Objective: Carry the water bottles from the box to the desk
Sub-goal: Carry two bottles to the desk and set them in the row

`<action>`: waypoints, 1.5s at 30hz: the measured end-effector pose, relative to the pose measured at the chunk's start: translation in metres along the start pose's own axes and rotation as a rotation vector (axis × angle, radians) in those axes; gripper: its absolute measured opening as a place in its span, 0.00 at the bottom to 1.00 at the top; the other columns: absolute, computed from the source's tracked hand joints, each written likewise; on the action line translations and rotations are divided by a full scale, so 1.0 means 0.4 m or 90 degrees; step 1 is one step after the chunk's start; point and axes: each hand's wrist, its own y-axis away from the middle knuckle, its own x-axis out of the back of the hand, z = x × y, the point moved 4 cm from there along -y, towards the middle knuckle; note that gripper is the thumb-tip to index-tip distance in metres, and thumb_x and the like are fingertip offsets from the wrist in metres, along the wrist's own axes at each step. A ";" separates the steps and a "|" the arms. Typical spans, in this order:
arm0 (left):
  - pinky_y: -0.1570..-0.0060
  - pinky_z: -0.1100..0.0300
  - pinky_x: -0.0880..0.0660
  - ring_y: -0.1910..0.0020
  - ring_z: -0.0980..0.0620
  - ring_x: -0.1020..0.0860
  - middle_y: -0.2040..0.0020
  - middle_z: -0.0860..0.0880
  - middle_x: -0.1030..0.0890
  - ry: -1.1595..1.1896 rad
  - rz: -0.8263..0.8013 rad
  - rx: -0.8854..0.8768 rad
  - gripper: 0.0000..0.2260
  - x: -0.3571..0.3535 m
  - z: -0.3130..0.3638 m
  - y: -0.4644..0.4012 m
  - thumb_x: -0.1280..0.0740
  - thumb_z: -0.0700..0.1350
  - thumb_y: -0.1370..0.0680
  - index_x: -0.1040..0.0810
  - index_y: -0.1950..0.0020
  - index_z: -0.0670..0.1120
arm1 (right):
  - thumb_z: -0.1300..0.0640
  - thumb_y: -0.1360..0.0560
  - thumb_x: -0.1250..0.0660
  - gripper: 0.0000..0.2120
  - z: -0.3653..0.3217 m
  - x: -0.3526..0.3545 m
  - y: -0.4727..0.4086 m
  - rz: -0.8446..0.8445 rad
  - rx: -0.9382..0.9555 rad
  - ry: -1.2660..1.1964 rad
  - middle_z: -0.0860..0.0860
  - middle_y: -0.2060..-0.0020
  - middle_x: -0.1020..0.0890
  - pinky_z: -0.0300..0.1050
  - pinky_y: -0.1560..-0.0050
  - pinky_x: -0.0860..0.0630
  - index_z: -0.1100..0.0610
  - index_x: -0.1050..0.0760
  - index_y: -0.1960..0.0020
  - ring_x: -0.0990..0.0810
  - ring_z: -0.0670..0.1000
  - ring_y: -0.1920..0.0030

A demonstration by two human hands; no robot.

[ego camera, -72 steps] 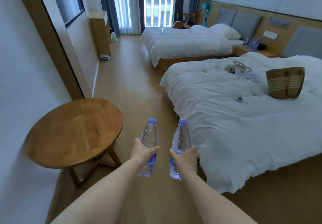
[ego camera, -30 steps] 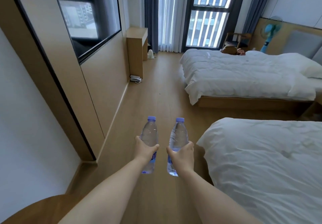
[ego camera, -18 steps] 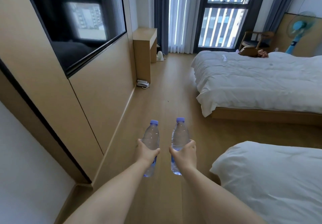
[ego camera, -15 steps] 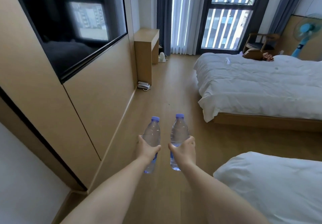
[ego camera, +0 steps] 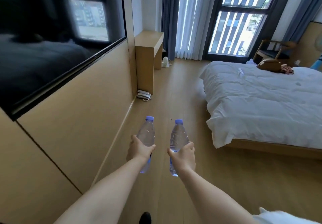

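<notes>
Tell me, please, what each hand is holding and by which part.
The left hand grips one water bottle around its middle; the right hand grips the other water bottle likewise, caps up.

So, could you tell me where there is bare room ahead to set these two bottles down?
The desk top by the curtain shows bare as far as it is visible. The near half of the bed is bare; its far end holds a brown bag. On the floor at the desk's foot lies a telephone.
</notes>
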 end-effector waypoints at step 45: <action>0.48 0.48 0.24 0.49 0.40 0.22 0.45 0.43 0.23 -0.113 0.026 -0.011 0.26 -0.645 1.124 -2.046 0.25 0.53 0.32 0.37 0.46 0.44 | 0.43 0.30 0.31 0.35 -0.905 -0.314 -2.231 0.018 -0.015 0.046 0.54 0.36 0.29 0.51 0.45 0.26 0.60 0.40 0.32 0.25 0.57 0.38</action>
